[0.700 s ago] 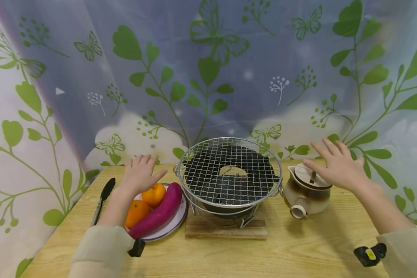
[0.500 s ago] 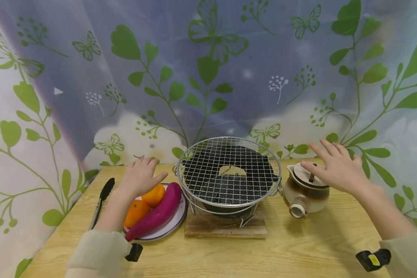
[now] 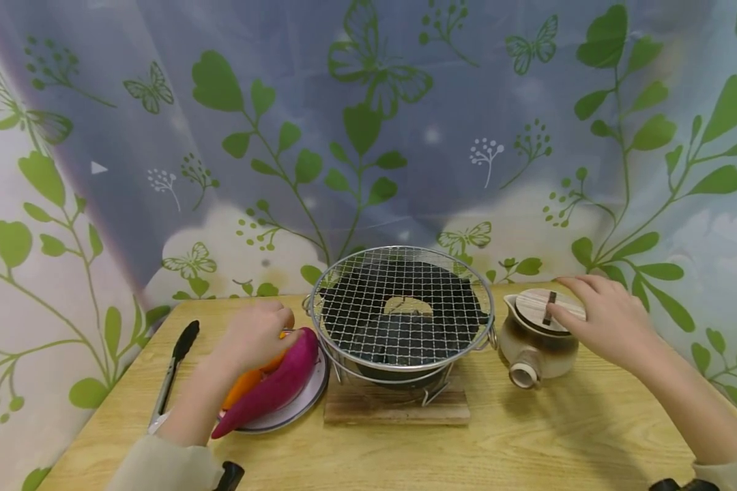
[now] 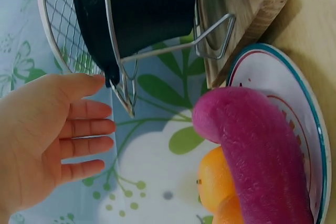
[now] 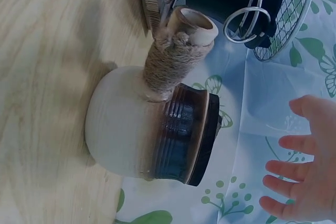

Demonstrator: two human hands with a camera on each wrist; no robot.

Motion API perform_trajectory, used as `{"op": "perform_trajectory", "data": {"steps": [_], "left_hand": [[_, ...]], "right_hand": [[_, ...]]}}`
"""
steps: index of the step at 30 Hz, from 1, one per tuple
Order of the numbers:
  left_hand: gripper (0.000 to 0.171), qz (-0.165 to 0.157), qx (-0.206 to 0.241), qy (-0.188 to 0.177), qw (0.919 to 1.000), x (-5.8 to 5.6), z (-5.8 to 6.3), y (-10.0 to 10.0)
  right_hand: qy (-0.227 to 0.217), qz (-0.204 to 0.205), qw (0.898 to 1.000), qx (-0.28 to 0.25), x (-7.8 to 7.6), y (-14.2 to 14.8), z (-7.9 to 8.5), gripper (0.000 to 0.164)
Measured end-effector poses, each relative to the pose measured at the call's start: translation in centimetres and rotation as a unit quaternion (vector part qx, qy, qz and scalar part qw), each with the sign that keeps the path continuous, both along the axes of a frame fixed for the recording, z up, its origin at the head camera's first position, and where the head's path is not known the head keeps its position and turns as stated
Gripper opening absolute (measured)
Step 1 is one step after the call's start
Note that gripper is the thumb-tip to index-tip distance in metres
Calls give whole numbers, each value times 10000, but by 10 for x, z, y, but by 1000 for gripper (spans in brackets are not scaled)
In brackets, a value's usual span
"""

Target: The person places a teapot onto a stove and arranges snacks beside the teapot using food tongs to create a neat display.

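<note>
My left hand [image 3: 254, 334] hovers over a plate [image 4: 320, 145] at the left, partly covering the oranges [image 4: 216, 179] in the head view. Its fingers are gently bent and hold nothing in the left wrist view. A long purple vegetable [image 3: 276, 389], curved and tapering, lies across the plate beside the oranges. At the right stands a clay teapot [image 3: 543, 351] with a wooden lid [image 3: 534, 303] and a twine-wrapped side handle [image 5: 173, 59]. Over that lid is my right hand [image 3: 611, 317], fingers loosely bent, apart from the pot in the right wrist view.
Between the hands stands a black stove [image 4: 142, 9] topped by a round wire grill mesh [image 3: 405, 320], on a wooden board [image 3: 399, 406]. Tongs [image 3: 175, 368] lie at the table's left. A patterned cloth [image 3: 282, 170] hangs behind the table [image 3: 497, 450].
Both hands have come lower, the left towards the oranges and the right towards the teapot lid. Their fingers have gone from spread to more bent. The head view has shifted slightly.
</note>
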State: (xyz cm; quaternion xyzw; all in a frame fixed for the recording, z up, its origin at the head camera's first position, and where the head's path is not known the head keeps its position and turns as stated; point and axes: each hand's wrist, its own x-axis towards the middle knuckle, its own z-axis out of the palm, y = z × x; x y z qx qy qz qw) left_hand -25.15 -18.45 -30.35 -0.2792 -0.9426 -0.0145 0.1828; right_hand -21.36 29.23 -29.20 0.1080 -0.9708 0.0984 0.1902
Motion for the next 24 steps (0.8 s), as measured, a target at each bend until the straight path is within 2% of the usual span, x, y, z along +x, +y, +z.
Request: {"op": "perform_trajectory", "data": {"steps": [5,11,16,20,24], "left_hand": [[27,-611,-130,500,9968,10,-7,5],[32,-767,-277,497,9954,19,-17,7],[28,-1387,-201,709,9876,21,-24,9],[20,-1706,-158,528,9838,26,-32,13],[21,-1749,-343,251,9837,29,-39,18]], "right_hand": [[-106,8,9997,-214,8,3,-5,52],[-322,24,9985,-438,20,5,-10,51],[-545,-20,9968,-579,29,4,-17,50],[-782,-63,9939,-770,36,0,-25,49],[-858,-43,9908,-1042,39,-2,-32,47]]}}
